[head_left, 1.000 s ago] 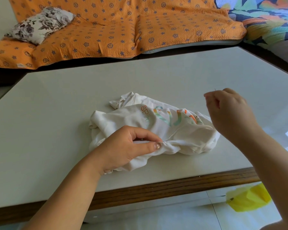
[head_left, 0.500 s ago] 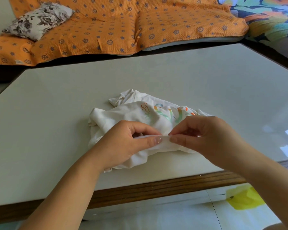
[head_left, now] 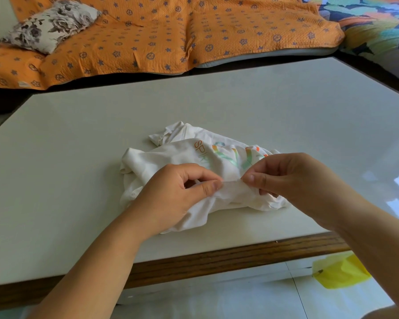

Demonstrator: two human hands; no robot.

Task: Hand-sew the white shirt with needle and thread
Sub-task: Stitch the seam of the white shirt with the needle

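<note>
A crumpled white shirt (head_left: 177, 155) with orange and green lettering lies on the pale table (head_left: 78, 139), near its front edge. My left hand (head_left: 173, 192) pinches a fold of the shirt between thumb and forefinger. My right hand (head_left: 286, 178) pinches the same fold just to the right, fingertips almost meeting the left thumb. The needle and the thread are too small to make out between the fingers.
The table has a wooden front edge (head_left: 217, 261). Behind it stands a sofa under an orange patterned cover (head_left: 171, 35) with a floral cushion (head_left: 48, 24). A colourful cover (head_left: 378, 26) lies at the far right. A yellow bag (head_left: 339, 272) lies on the tiled floor.
My right hand came down from a raised position at the right to the fold beside my left thumb. My left hand kept its hold on the shirt.
</note>
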